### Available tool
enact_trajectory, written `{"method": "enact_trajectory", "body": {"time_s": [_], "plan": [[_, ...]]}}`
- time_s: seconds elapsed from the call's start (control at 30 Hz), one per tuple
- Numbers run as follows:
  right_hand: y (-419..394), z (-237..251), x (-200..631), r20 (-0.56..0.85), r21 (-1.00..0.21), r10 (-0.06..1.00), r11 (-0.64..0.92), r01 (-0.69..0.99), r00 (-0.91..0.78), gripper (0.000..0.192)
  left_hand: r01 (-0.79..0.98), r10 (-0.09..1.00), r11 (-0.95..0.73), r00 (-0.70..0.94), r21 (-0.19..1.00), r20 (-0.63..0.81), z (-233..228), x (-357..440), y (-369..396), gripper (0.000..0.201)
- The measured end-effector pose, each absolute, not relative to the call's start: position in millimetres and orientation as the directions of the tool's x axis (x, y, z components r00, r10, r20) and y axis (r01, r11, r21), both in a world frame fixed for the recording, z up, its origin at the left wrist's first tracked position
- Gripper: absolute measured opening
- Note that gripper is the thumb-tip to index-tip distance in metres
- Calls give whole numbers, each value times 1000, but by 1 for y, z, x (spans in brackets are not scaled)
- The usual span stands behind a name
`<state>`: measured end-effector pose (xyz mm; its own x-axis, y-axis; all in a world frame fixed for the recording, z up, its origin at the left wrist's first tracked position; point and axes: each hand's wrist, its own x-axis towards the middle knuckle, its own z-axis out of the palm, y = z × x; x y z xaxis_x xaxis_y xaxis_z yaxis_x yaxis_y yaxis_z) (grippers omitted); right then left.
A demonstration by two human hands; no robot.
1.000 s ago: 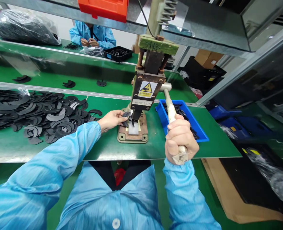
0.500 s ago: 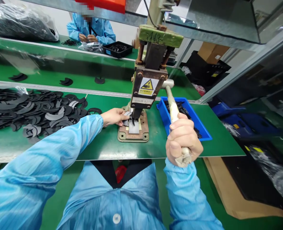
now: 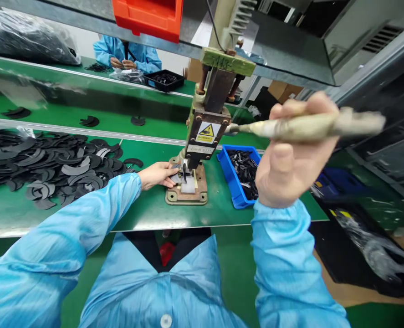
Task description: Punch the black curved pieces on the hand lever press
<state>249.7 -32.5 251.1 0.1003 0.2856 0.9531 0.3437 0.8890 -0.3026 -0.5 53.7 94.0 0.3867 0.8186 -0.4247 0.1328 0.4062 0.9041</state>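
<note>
My left hand [image 3: 158, 175] pinches a flat, dark curved piece [image 3: 176, 177] at the left of the press base [image 3: 186, 197]. A small black part [image 3: 184, 170] stands on the base under the raised ram, and a pale metal plate [image 3: 188, 186] lies in front of it. My right hand [image 3: 290, 155] is closed around the wrapped lever handle [image 3: 300, 127] of the hand press [image 3: 207, 127]. The handle sticks out to the right, roughly level and blurred by motion.
A pile of dark curved pieces [image 3: 68, 168] covers the table's left side. A blue bin [image 3: 237, 191] of black parts stands right of the press. An orange bin [image 3: 149, 18] sits on the overhead shelf. Across the bench, a person in blue [image 3: 143, 52] handles small parts.
My right hand has swung the press lever up and outward to the right. The ram has lifted from the base. My left hand stays beside the base with the curved piece.
</note>
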Motion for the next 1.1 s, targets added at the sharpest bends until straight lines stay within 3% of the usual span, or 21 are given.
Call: {"method": "enact_trajectory", "body": {"time_s": [0.13, 0.17, 0.2, 0.27, 0.33, 0.6, 0.83, 1.03, 1.1], "plan": [[-31, 223, 250, 864, -503, 427, 759, 413, 267, 52, 43, 845, 322, 437, 946, -307, 116, -24, 23, 42], [-36, 202, 246, 786, -618, 533, 690, 376, 314, 45, 26, 843, 298, 462, 954, -276, 124, -30, 14, 46], [-41, 179, 240, 727, -686, 629, 644, 339, 275, 34, 17, 836, 276, 489, 961, -248, 130, -36, 5, 49], [-54, 132, 222, 544, -822, 837, 516, 241, 62, 32, 18, 822, 238, 529, 971, -211, 142, -43, -13, 51], [-67, 96, 198, 439, -877, 897, 441, 189, -57, 37, 35, 821, 210, 536, 977, -195, 149, -46, -28, 51], [-90, 58, 144, 359, -931, 931, 352, 98, 66, 32, 88, 835, 165, 517, 982, -186, 137, -37, -62, 46], [-100, 49, 145, 392, -909, 918, 377, 175, 56, 23, 115, 741, 321, 587, 940, -325, 136, -39, -54, 52], [-97, 63, 165, 471, -813, 879, 466, 350, -75, 18, 299, 799, 97, 545, 949, -254, 137, -44, -42, 47], [-98, 68, 172, 507, -764, 854, 508, 398, -119, 14, 389, 889, -82, 445, 918, -109, 141, -44, -47, 41]]}}
